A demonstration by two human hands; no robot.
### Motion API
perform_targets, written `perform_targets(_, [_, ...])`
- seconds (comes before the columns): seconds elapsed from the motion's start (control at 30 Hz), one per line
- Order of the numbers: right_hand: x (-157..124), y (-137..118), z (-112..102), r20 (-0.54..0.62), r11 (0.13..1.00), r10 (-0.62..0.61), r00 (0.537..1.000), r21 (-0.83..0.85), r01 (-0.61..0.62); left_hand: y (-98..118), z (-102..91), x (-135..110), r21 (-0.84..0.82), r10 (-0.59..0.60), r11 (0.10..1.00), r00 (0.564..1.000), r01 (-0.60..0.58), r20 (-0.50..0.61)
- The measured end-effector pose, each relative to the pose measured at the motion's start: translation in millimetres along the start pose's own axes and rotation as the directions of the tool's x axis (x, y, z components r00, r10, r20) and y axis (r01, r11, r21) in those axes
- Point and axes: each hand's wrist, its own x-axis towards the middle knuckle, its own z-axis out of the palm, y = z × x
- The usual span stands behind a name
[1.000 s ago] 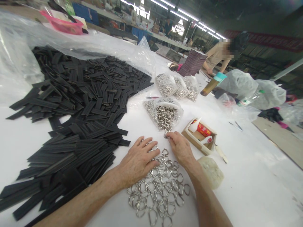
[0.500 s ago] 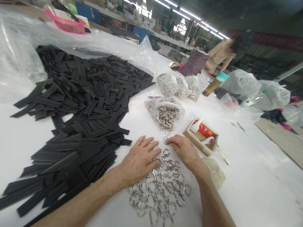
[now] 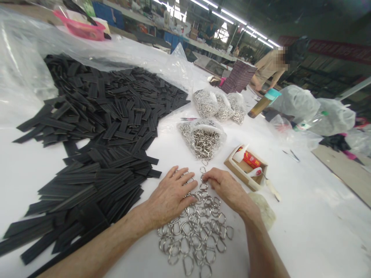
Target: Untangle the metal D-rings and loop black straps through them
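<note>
Silver metal D-rings lie spread on the white table between my forearms. My left hand rests palm down at the upper left of them, fingers spread, with a few rings partly showing beneath its fingers. Opposite it, my right hand has thumb and forefinger closed at the edge of a single D-ring, which lies in a short line of rings. The fingertips partly cover that ring. Just beyond both hands, an open clear plastic bag of D-rings lies with its mouth toward me.
Black strips are heaped along the left. Three tied bags of rings sit farther back. At the right are a cardboard box with glue bottles, a turquoise-lidded bottle and tweezers. A person works beyond.
My right hand has moved slightly toward me, and the ring at its fingertips has come closer to the rings below. My left hand has stayed in place.
</note>
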Motion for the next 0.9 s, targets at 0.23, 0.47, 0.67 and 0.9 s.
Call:
perform_targets(0.23, [-11,-14,-2,0.197,0.993,-0.065,0.978,0.106,0.045,-1,2.0,0,0.007,0.002,1.000,1.000,-0.002,-0.031])
perform_targets(0.47, [6,2,6,-0.178,0.991,0.023,0.984,0.131,0.000,-1,2.0,1,0.037,0.002,0.999,1.000,-0.001,-0.018])
perform_targets(0.67, [20,8,20,-0.226,0.993,-0.035,0.973,-0.116,0.009,-1,3.2,0,0.035,-0.008,0.999,1.000,0.009,-0.024])
perform_targets(0.9, [16,0,18,-0.147,0.997,0.030,0.989,-0.068,-0.040,-2,2.8,1,0.059,-0.047,0.997,0.998,0.049,-0.035])
